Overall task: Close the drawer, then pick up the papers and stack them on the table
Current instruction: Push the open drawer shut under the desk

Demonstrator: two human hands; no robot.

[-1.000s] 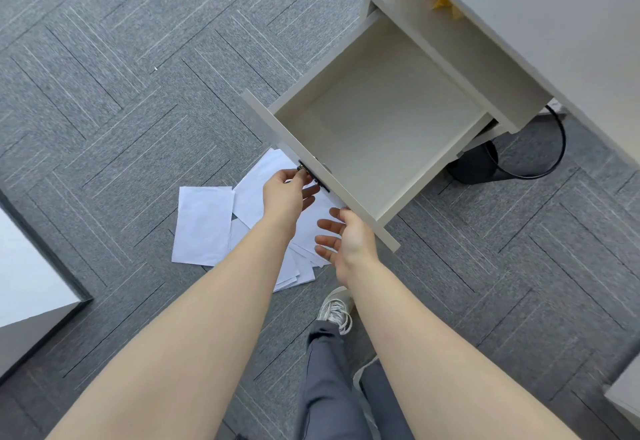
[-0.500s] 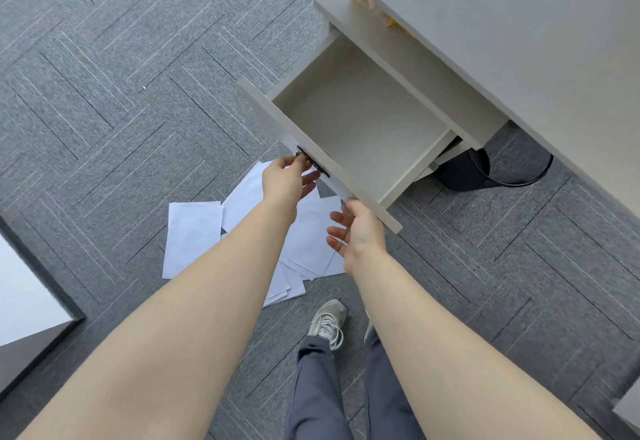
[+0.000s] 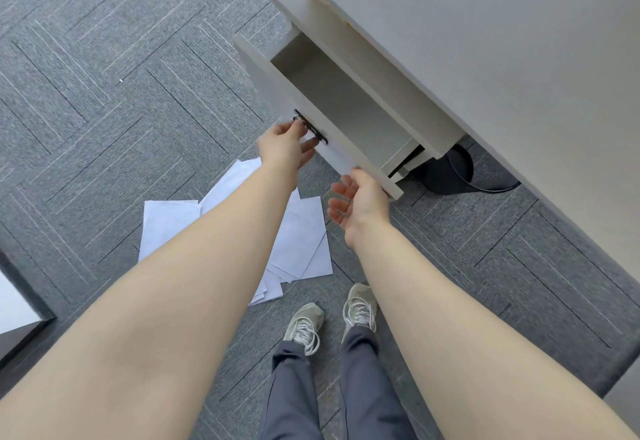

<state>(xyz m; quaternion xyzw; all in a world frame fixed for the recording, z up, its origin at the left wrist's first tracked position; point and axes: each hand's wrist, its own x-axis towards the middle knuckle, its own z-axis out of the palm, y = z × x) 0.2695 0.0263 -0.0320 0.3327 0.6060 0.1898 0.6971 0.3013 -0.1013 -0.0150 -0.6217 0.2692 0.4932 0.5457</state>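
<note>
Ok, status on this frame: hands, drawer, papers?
Left hand at drawer handle, right hand open at front panel's near corner. Drawer partly open, empty. Papers scattered on carpet, untouched. Nothing blocking.

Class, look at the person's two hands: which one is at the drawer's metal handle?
The left hand, its fingers at the handle. The right hand is open at the drawer front's near end.

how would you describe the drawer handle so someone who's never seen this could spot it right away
Find the grey desk at upper right, then the half-open, empty drawer under it. On the outer face of its front panel sits the handle, a small dark metal piece at the left hand's fingertips. It is the only dark, shiny part on the pale grey front.
</note>
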